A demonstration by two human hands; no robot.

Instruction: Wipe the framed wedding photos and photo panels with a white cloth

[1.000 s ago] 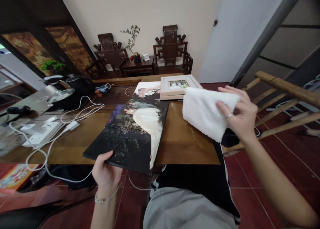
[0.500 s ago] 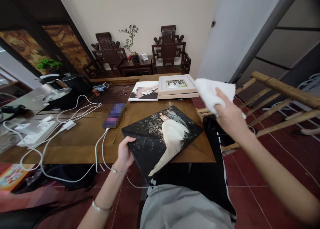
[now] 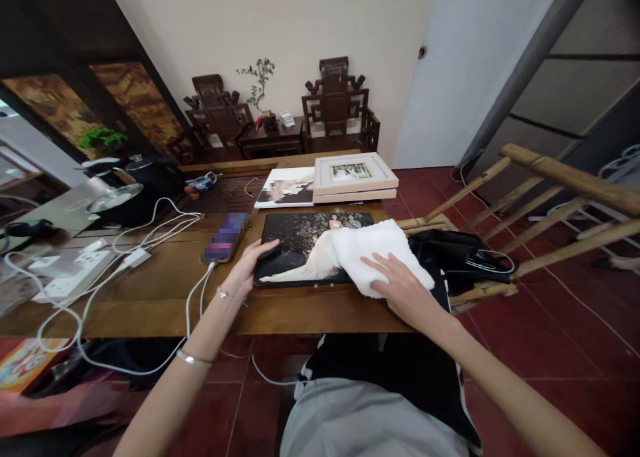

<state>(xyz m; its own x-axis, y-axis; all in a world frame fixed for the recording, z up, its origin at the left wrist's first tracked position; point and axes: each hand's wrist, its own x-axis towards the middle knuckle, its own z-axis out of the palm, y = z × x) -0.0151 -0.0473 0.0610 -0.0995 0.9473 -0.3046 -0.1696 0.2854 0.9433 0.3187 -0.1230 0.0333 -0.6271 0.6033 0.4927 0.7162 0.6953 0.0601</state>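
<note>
Head view, and from where I stand the work looks to be at the wiping stage: a white cloth (image 3: 357, 247) is spread over the right part of a dark photo board (image 3: 297, 240), hanging past its near edge. That photo board lies on the wooden tabletop (image 3: 327, 314), close to the near side, its printed white gown showing to the left of the cloth. The person's left hand (image 3: 246, 265) has its grip on the board's left edge, thumb over the top and the other fingers mostly out of sight. The right hand (image 3: 401, 287) lies on top of the cloth with fingers spread and pressing; whether any of the fabric is pinched as well, I cannot tell.

To my eye, the next move calls for even, light pressure on the cloth across the printed face, the left hand keeping the board from sliding. Just beyond sit a framed picture (image 3: 351, 171) and, to its left, a white photo book (image 3: 285, 187), so there is little spare room on the far side. A phone (image 3: 226, 237) with a white cable (image 3: 189, 304) lies near the left hand.
</note>
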